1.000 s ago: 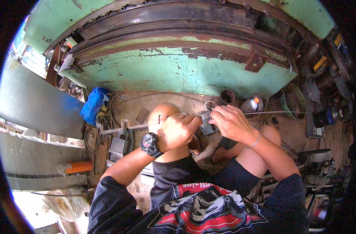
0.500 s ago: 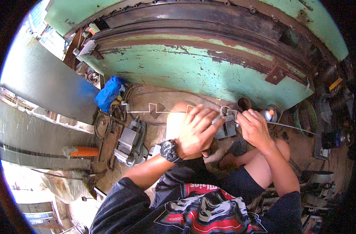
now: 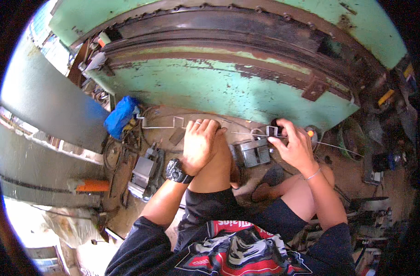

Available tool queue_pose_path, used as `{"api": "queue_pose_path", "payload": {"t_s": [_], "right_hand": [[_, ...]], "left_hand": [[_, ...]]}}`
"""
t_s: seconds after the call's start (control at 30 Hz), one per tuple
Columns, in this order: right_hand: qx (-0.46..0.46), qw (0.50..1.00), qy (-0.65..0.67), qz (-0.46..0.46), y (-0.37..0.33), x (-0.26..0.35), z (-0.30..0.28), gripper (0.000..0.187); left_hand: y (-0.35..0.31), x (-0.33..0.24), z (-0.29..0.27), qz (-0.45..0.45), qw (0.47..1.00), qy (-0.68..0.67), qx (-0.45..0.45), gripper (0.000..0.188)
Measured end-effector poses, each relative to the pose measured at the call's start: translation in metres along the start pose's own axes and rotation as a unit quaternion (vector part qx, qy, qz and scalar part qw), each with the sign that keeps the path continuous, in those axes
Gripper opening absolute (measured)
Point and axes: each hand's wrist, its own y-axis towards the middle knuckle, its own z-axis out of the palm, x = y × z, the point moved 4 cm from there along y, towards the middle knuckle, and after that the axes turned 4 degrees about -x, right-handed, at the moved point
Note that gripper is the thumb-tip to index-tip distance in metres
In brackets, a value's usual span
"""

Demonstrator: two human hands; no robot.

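I sit on the floor with my knees up. My left hand (image 3: 200,145) rests on my left knee, its fingers curled around a thin metal wire (image 3: 166,123). The wire is bent in square steps and sticks out to the left of that hand. My right hand (image 3: 293,148) is farther right and pinches a small bent section of wire (image 3: 273,131) between thumb and fingers. A straight stretch of thin wire (image 3: 246,134) runs between the two hands and carries on to the right past my right hand. A black watch (image 3: 175,170) is on my left wrist.
A large green, rusty machine body (image 3: 228,87) curves across the back. A grey ribbed pedal box (image 3: 253,154) lies below the wire. At the left are a blue cloth (image 3: 120,117), a grey metal device (image 3: 145,172) with cables, and an orange handle (image 3: 92,185).
My hands were close together on one piece in front of my knee. They have drawn apart: the left now sits on the knee and the right is out to the right. The view shifted.
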Motion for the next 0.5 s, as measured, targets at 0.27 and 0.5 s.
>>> {"api": "queue_pose_path", "payload": {"t_s": [0.27,0.5], "right_hand": [[-0.05,0.988,-0.069,-0.133,0.011,0.046,-0.005,0.046],[-0.075,0.99,-0.027,-0.118,0.017,0.037,0.002,0.014]], "left_hand": [[0.026,-0.046,0.005,0.051,0.998,0.036,-0.009,0.02],[0.038,-0.071,-0.003,0.071,0.997,0.03,0.0,0.026]]}}
